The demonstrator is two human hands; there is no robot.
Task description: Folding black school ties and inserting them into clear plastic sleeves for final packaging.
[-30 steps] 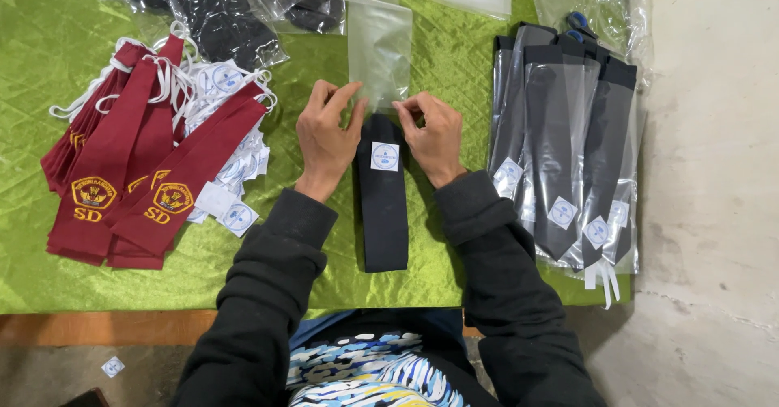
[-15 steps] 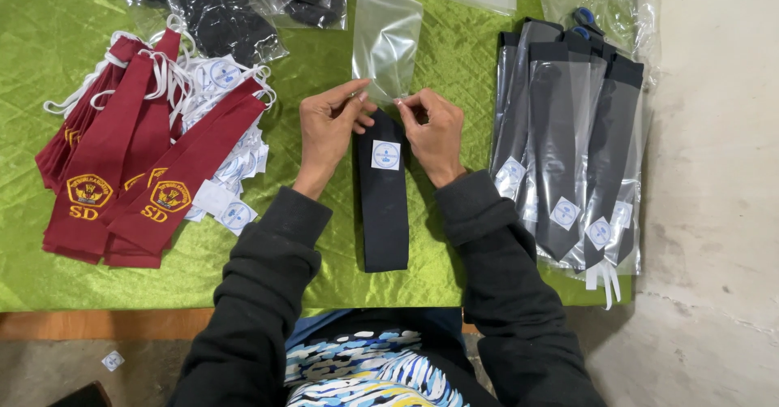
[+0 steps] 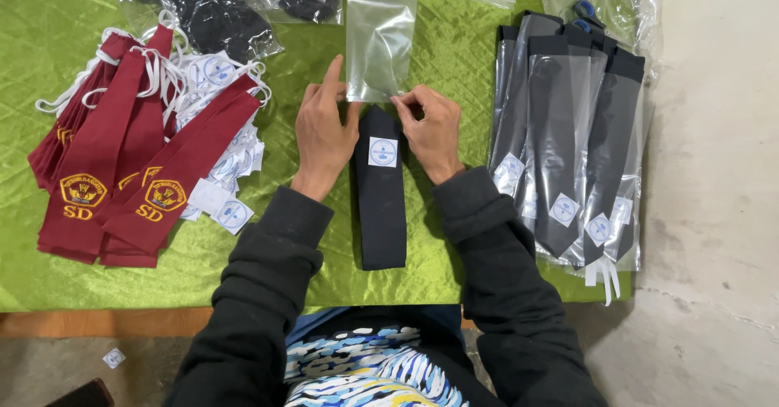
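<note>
Since half a second ago, hands barely shifted; clear plastic sleeve (image 3: pixel 379 40) sits a little squarer above the black tie (image 3: pixel 381 188). Left hand (image 3: pixel 323 135): fingers pinch sleeve's lower left edge, forefinger extended. Right hand (image 3: pixel 432 131): fingertips closed on lower right edge. Tie matte, flat, pointed top at sleeve mouth, round white sticker (image 3: pixel 383 151). Quilted, glossy green cloth (image 3: pixel 454 58) beneath. Maroon ties (image 3: pixel 122 163) left; bagged black ties (image 3: pixel 568 139) right.

My table (image 3: pixel 454 58) wears a quilted green cloth. Maroon ties (image 3: pixel 122 172) fan out on its left, a black tie (image 3: pixel 381 204) lies in the centre, bagged black ties (image 3: pixel 568 147) stack on the right, and plastic bags (image 3: pixel 211 9) sit along the far edge.
</note>
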